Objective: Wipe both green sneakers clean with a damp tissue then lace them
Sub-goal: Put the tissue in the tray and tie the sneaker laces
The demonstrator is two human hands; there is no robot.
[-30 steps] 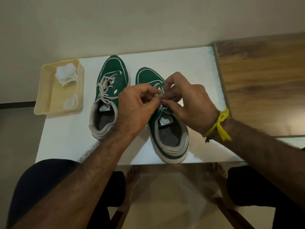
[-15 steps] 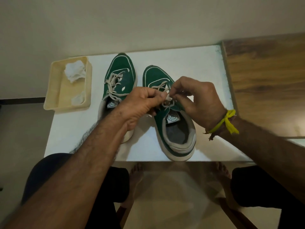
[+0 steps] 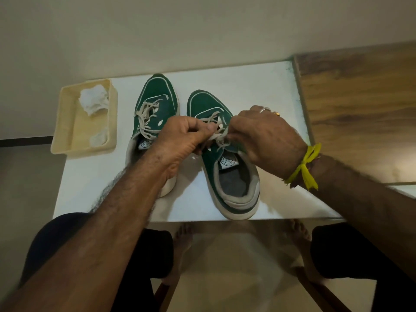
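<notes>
Two green sneakers stand side by side on a white table (image 3: pixel 258 86), toes pointing away from me. The left sneaker (image 3: pixel 155 102) has cream laces lying loosely over its tongue. Over the tongue of the right sneaker (image 3: pixel 227 176) both hands work the cream lace (image 3: pixel 219 137). My left hand (image 3: pixel 182 140) pinches one lace strand between thumb and fingers. My right hand (image 3: pixel 263 138), with a yellow thread on the wrist, pinches the other strand. The hands hide the lower eyelets.
A cream plastic tray (image 3: pixel 65 122) at the table's left holds a crumpled white tissue (image 3: pixel 94 101) and a smaller wad (image 3: pixel 99 138). A wooden surface (image 3: pixel 360 109) adjoins the table on the right. My knees and bare feet lie below the near edge.
Both hands have pulled slightly apart along the right sneaker's lace, and the right hand has rolled knuckles-up. The camera view has shifted a little.
</notes>
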